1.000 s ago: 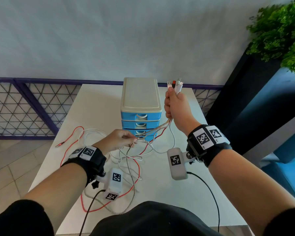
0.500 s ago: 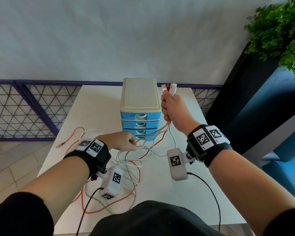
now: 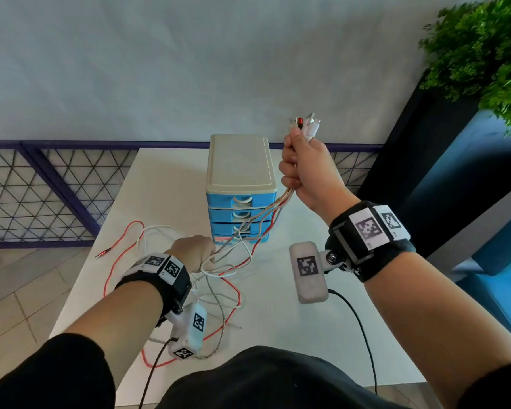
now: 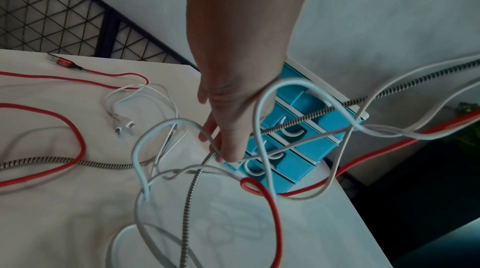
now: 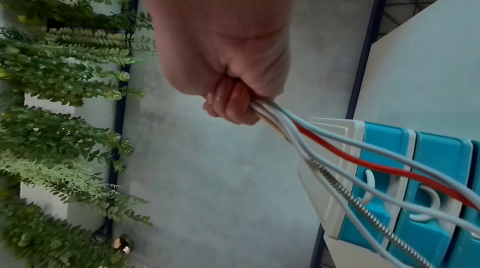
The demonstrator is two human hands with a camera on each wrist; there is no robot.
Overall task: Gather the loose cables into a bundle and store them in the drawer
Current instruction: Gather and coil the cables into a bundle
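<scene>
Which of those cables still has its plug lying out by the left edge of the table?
The red cable: its red plug lies alone near the table's left edge; the white and braided cables' loose plugs lie further in.

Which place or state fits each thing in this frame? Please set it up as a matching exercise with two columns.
Column one:
1. person's right hand
2. person's left hand
3. red metal plug on the red braided cable
4. blue plastic drawer unit with a cream top

Column two:
a. lies loose on the white table, near its far left edge
b. raised, gripping the cables' plug ends
c. stands on the table, all drawers closed
d. low over the table, holding cable strands

Pairs: 1-b, 2-d, 3-a, 4-c
</scene>
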